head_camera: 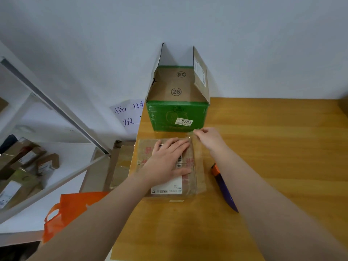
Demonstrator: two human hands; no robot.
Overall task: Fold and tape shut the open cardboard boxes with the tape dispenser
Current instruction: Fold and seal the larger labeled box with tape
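Green carton (177, 113) at the back of the wooden table (273, 147) stands open, flaps up, nothing visible inside; just before it lies the shut, labelled brown cardboard box (197, 178); left hand (167, 161) presses flat on it; right hand (209, 138) pinches the far end of the clear tape (193, 136).

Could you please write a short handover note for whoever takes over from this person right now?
Left hand: flat, pressing on top of the small brown box near the table's left edge.
Right hand: pinching what looks like clear tape at that box's far right corner.
Done: the small box's flaps are folded shut, and shiny tape seems to run along its top.
Left: press that strip down, then fold and tape the green box behind it, whose flaps stand open.
An orange and purple cutter lies right of the small box. No tape dispenser is in view.
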